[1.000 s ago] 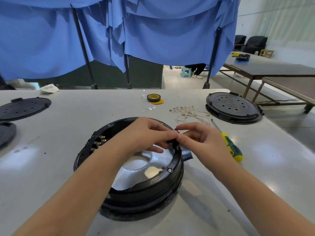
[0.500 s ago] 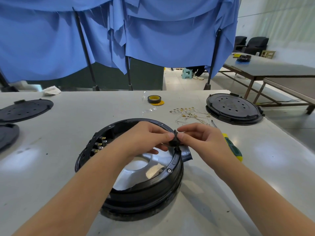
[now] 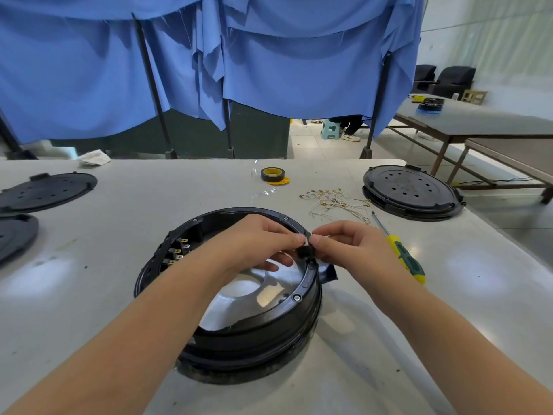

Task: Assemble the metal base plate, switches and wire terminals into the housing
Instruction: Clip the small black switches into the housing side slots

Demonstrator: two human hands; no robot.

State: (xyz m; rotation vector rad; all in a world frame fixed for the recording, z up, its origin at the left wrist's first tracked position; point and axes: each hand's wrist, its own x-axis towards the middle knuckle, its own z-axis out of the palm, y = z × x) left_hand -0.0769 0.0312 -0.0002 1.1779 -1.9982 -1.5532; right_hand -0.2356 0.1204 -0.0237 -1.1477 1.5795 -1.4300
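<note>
both hands pinch one small black switch part (image 3: pixel 305 251) just above the right rim of the round black plastic housing (image 3: pixel 302 310). the left hand (image 3: pixel 257 244) and the right hand (image 3: pixel 347 250) have curled fingers on it. it could slip and drop onto the shiny metal base plate (image 3: pixel 239 298) inside if the pinch gets loose. i can read no words anywhere.

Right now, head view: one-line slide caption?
Both hands, left and right, pinch a small black part at the round housing's rim.
</note>
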